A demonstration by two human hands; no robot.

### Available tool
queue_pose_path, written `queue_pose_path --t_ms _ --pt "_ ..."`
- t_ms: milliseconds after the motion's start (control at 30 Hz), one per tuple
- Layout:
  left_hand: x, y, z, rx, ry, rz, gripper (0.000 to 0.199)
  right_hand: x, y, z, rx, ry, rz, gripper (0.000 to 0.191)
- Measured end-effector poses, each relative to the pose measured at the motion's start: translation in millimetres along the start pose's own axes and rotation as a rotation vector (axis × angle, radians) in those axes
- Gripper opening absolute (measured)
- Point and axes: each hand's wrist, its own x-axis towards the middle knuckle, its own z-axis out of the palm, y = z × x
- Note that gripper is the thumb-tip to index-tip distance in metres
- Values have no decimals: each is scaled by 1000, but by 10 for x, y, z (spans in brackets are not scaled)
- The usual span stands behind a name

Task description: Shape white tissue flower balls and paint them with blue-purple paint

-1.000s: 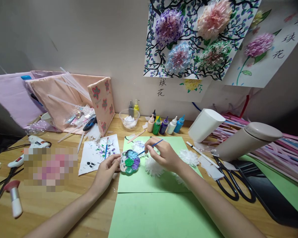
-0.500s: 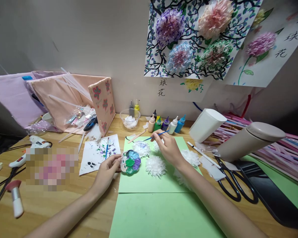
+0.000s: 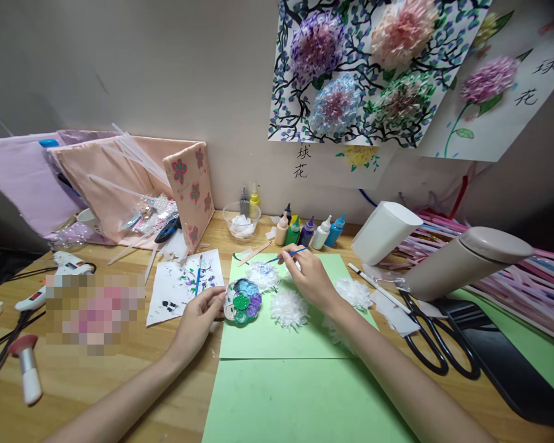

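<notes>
My left hand (image 3: 207,307) grips the edge of a flower-shaped paint palette (image 3: 242,303) with green, purple and blue paint in its wells. Between the fingers of my right hand (image 3: 307,271) is a thin blue paintbrush (image 3: 295,252), its tip at a white paper flower (image 3: 262,275) that carries blue-violet marks. A plain white flower (image 3: 289,309) lies in front of it on the green paper (image 3: 258,338). Another white flower (image 3: 353,295) sits to the right, and my right forearm partly covers one more. Petals of a further flower show beside my right hand.
Paint bottles (image 3: 322,232) and a clear bowl (image 3: 242,221) stand by the wall. Left are a paint-spotted paper (image 3: 180,301) with a brush, a glue gun (image 3: 69,267) and a pink box (image 3: 189,197). Right are a flask (image 3: 461,261) and black scissors (image 3: 431,344).
My right hand and the brush have shifted slightly to the left and down, the brush tip staying at the marked flower. My left hand and the palette look nearly unmoved.
</notes>
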Motion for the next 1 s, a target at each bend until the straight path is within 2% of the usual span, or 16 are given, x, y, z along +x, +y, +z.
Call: queue_pose_path --t_ms 267,433,567,700,1000 --pt "4 -8 -2 -23 -14 10 36 4 4 -13 -8 -8 0 24" --pt "7 -16 8 -31 -12 18 38 -10 -143 -109 83 89 10 24" --pt "-1 -13 15 -41 -11 17 38 -49 -288 -129 169 -45 -88 23" --pt "1 -22 14 -27 -6 17 41 -87 -324 -55 87 -168 -199 18" --pt "-4 -9 19 -17 1 9 42 -87 -310 -46 65 -176 -183 17"
